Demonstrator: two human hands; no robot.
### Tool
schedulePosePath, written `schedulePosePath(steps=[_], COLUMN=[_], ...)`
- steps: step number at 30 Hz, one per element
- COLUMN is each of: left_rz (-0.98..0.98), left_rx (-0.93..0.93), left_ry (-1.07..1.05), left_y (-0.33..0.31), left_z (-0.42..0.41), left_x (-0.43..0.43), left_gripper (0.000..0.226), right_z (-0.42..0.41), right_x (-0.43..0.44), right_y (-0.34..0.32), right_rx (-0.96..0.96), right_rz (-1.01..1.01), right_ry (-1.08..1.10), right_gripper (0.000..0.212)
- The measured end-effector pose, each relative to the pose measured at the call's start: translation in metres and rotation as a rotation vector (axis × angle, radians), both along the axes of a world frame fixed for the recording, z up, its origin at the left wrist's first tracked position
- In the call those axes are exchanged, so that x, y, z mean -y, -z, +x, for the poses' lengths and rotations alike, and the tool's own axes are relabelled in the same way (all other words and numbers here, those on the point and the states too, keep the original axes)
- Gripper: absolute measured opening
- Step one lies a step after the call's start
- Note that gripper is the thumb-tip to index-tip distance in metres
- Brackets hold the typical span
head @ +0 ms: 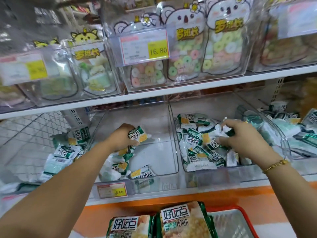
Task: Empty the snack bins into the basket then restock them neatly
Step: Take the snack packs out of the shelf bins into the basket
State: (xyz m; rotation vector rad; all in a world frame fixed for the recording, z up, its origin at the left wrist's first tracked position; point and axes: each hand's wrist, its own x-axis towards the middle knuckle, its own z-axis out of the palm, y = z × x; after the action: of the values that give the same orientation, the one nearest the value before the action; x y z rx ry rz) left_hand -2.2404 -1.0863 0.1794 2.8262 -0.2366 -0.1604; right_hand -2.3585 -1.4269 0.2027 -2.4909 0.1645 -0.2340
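Snack bins sit side by side on the lower white shelf (pixel 171 191), and we have a hand in each. Our left hand (pixel 122 137) is closed around a green-and-white snack packet (pixel 138 136) inside the left clear bin (pixel 154 176), where only a few packets lie along the near left side. Our right hand (pixel 240 134), with a gold bracelet (pixel 276 165) at the wrist, pinches a crumpled packet (pixel 227 129) over the right clear bin (pixel 214 169), which is heaped with the same packets. Each packet carries 好吃点 in bold black characters on white. More of them lie loose to the far left (pixel 63 152) and piled to the far right (pixel 295 134).

A small tag (pixel 112 190) below the left bin ends in ".60"; its first digit is blurred. On the shelf above, a price label (pixel 145 47) reads 16.80, fronting clear tubs of koala-shaped bags (pixel 187 40) holding pastel rings. Below us, 2 large 好吃点 bags (pixel 180 222) stand beside a red-rimmed basket (pixel 240 210), against an orange shelf edge.
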Motion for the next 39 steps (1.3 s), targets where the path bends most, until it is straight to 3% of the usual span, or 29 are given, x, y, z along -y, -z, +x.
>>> schedulePosePath(steps=[5,11,13,16,18,21,23,27,29,32,37,39], left_rz=[-0.067,-0.245,-0.319,-0.446,-0.607,-0.795,-0.714,-0.539,-0.406,-0.261,-0.178,-0.135], left_rx=[0.036,0.170,0.221,0.314,0.269,-0.017,-0.209,-0.450,-0.553,-0.687,-0.670,-0.677], left_ry=[0.012,-0.022,-0.031,-0.011,0.006,-0.010,0.017,0.059,0.033,-0.024,-0.231,-0.274], left_y=[-0.002,-0.011,-0.021,-0.036,-0.045,-0.037,-0.014,0.048,0.086,0.145,0.225,0.242], left_z=[-0.024,-0.052,-0.068,-0.110,-0.149,-0.212,-0.246,-0.306,-0.327,-0.348,-0.371,-0.378], left_x=[0.001,0.008,0.011,0.016,0.022,0.024,0.020,0.026,0.031,0.031,0.026,0.023], left_gripper=[0.058,0.033,0.042,0.054,0.053,0.060,0.084,0.064,0.072,0.073,0.059,0.047], right_z=[-0.029,-0.065,-0.086,-0.124,-0.147,-0.174,-0.188,-0.209,-0.217,-0.229,-0.256,-0.261], right_x=[-0.008,-0.007,-0.007,-0.005,-0.003,-0.005,-0.008,-0.018,-0.029,-0.052,-0.083,-0.087], right_y=[-0.002,-0.001,-0.008,-0.007,0.005,0.034,0.051,0.087,0.114,0.171,0.247,0.259], right_rx=[0.124,0.124,0.113,0.089,0.064,-0.119,-0.259,-0.555,-0.717,-0.772,-0.819,-0.865], right_rz=[0.426,0.835,1.074,1.274,1.392,1.464,1.312,0.714,0.466,0.362,0.139,0.068], right_ry=[0.083,-0.020,-0.094,-0.234,-0.266,-0.326,-0.396,-0.544,-0.620,-0.553,-0.489,-0.493], right_gripper=[0.025,0.029,0.041,0.052,0.053,0.069,0.066,0.032,0.022,0.023,0.019,0.038])
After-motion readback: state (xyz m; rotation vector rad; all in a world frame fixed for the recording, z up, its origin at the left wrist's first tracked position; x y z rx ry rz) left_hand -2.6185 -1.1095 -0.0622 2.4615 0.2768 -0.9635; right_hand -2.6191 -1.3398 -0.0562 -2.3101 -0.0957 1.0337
